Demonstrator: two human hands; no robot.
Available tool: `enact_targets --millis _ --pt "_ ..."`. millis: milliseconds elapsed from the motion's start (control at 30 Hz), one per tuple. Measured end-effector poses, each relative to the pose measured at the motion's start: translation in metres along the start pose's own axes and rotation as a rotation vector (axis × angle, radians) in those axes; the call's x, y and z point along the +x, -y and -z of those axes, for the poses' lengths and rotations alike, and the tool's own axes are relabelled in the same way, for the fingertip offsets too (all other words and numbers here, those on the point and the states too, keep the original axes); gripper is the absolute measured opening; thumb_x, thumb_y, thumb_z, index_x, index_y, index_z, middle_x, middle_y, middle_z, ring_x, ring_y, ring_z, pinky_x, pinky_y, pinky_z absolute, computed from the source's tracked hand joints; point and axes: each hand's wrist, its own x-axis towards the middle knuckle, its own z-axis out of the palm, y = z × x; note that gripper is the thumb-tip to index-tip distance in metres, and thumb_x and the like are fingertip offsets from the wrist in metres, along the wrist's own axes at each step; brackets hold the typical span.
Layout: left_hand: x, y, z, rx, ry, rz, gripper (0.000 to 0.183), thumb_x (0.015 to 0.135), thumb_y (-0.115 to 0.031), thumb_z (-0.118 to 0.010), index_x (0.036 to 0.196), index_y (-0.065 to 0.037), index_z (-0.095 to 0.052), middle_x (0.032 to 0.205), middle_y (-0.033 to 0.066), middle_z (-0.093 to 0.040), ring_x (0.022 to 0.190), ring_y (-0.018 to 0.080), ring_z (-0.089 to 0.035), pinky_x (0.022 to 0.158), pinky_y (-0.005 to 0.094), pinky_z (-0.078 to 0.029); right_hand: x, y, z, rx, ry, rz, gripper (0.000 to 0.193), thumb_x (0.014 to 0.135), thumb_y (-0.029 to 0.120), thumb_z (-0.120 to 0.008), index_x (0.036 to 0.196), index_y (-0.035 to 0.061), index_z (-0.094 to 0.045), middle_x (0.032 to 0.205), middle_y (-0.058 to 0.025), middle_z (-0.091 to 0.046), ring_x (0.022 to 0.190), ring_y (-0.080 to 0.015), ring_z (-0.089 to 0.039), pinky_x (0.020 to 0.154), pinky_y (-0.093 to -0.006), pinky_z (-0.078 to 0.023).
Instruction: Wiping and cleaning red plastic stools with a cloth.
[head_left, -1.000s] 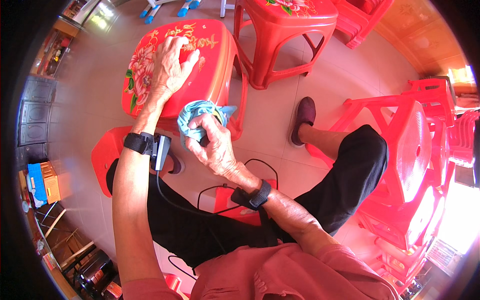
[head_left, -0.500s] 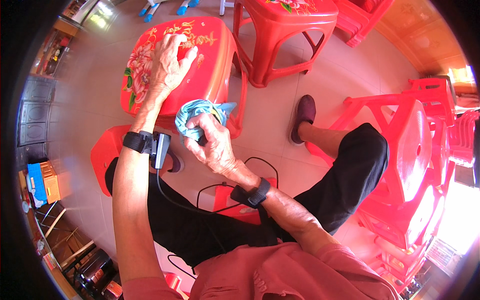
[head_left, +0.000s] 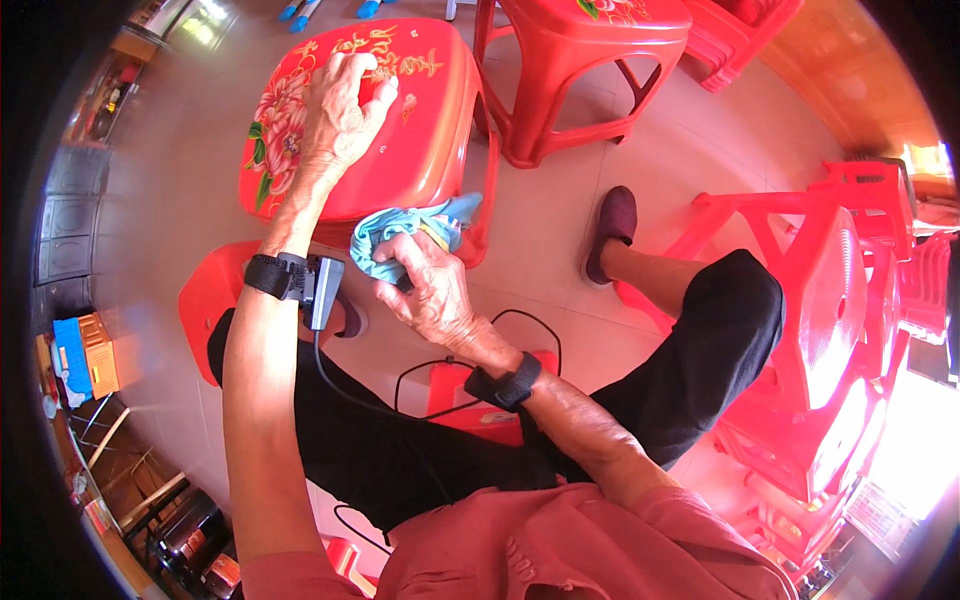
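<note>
A red plastic stool (head_left: 425, 130) with a flower print stands in front of me, its seat facing up. My left hand (head_left: 343, 112) rests on top of that seat with the fingers partly bent and the thumb apart; nothing shows in it. Bunched in the fingers of my right hand (head_left: 430, 285) is a light blue cloth (head_left: 376, 232), with a small patch of yellow showing. The cloth is against the near side of the stool, just below the seat's edge. Part of the cloth is hidden under my fingers.
Another red stool (head_left: 580, 60) stands beyond to the right. Stacked red stools (head_left: 815, 300) fill the right side, near my knee. A black cable (head_left: 345, 385) runs from my left wrist across my legs. At far left sits an orange crate (head_left: 98, 352).
The view has shifted slightly. The cloth's loose end spreads a little further right along the stool's side; my left hand stays on the seat.
</note>
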Motion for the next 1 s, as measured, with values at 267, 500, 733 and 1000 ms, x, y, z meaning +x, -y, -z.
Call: enact_targets --millis 267,500,733,1000 --pt "0.0 -0.001 0.002 -0.003 0.011 0.003 0.023 0.087 -0.021 -0.063 0.103 -0.006 -0.056 0.102 0.0144 -0.057 0.097 0.0342 -0.054 0.084 0.0446 -0.044 0.0 0.0 -0.001 -0.008 -0.005 0.01 0.03 0.072 0.012 -0.07 0.098 0.0109 -0.055 0.086 -0.0133 -0.055 0.079 -0.0368 -0.058 0.067 -0.0455 -0.049" --pt "0.0 0.008 -0.001 -0.036 0.043 0.029 0.031 0.086 -0.032 -0.064 0.105 -0.008 -0.056 0.105 0.0111 -0.056 0.102 0.0324 -0.054 0.087 0.0518 -0.041 0.001 0.001 0.0 -0.039 0.005 -0.001 0.035 0.067 0.006 -0.074 0.097 0.0093 -0.055 0.087 -0.0118 -0.056 0.079 -0.0338 -0.06 0.068 -0.0418 -0.05" --pt "0.0 0.006 0.0 -0.025 0.06 0.041 0.031 0.086 -0.032 -0.064 0.105 -0.009 -0.056 0.106 0.0111 -0.056 0.102 0.033 -0.054 0.087 0.0521 -0.041 0.001 0.002 0.001 -0.036 0.016 -0.014 0.034 0.069 0.009 -0.073 0.097 0.0094 -0.055 0.086 -0.0119 -0.056 0.079 -0.0342 -0.06 0.067 -0.0422 -0.05" --pt "0.0 0.006 -0.001 -0.032 0.064 0.055 0.033 0.087 -0.035 -0.063 0.106 -0.009 -0.056 0.107 0.011 -0.055 0.104 0.0331 -0.054 0.088 0.0538 -0.039 0.0 0.0 0.0 -0.04 0.012 -0.017 0.035 0.067 0.006 -0.074 0.097 0.0095 -0.055 0.087 -0.0123 -0.057 0.079 -0.034 -0.06 0.068 -0.0417 -0.051"
